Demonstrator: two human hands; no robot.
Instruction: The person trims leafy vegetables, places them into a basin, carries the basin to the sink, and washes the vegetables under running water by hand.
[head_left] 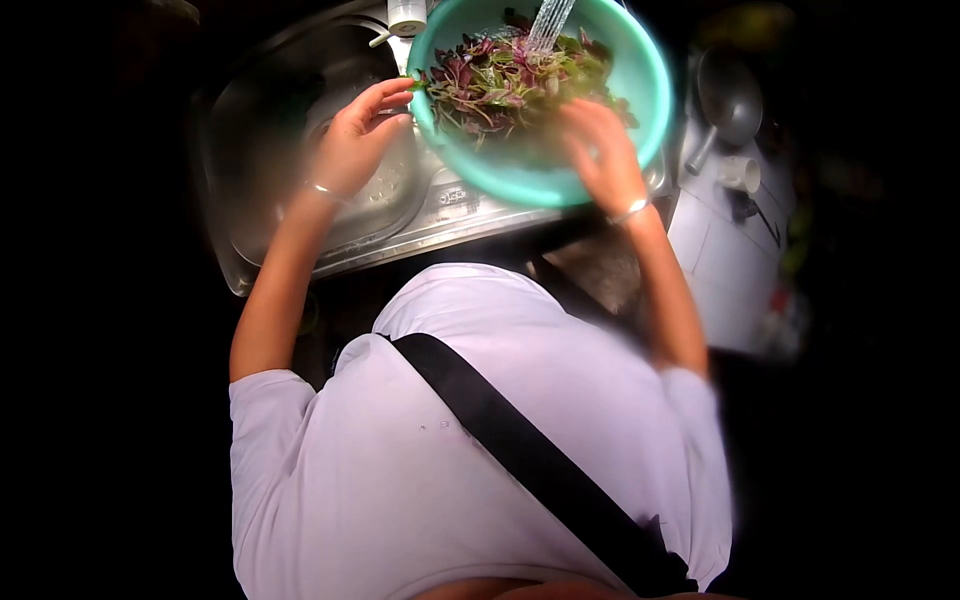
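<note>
A mint-green basin [655,110] holds a heap of purple and green leafy vegetables [490,85]. Water streams from a tap spray [549,24] onto the leaves. My left hand [358,138] is at the basin's left rim, its fingers loosely bent and its thumb apart. By its fingertips is a small green leaf [417,84]; I see no firm grip on it. My right hand [604,150] reaches over the right side of the basin, fingers stretched toward the leaves and thumb apart. Haze blurs its fingertips.
Beneath the basin lies a stainless steel sink unit [440,215], with a sink bowl [270,150] on the left. A white cylindrical item [406,16] stands behind. On the white tiles [725,255] at right are a metal ladle or pan [730,95] and a white cup [740,174].
</note>
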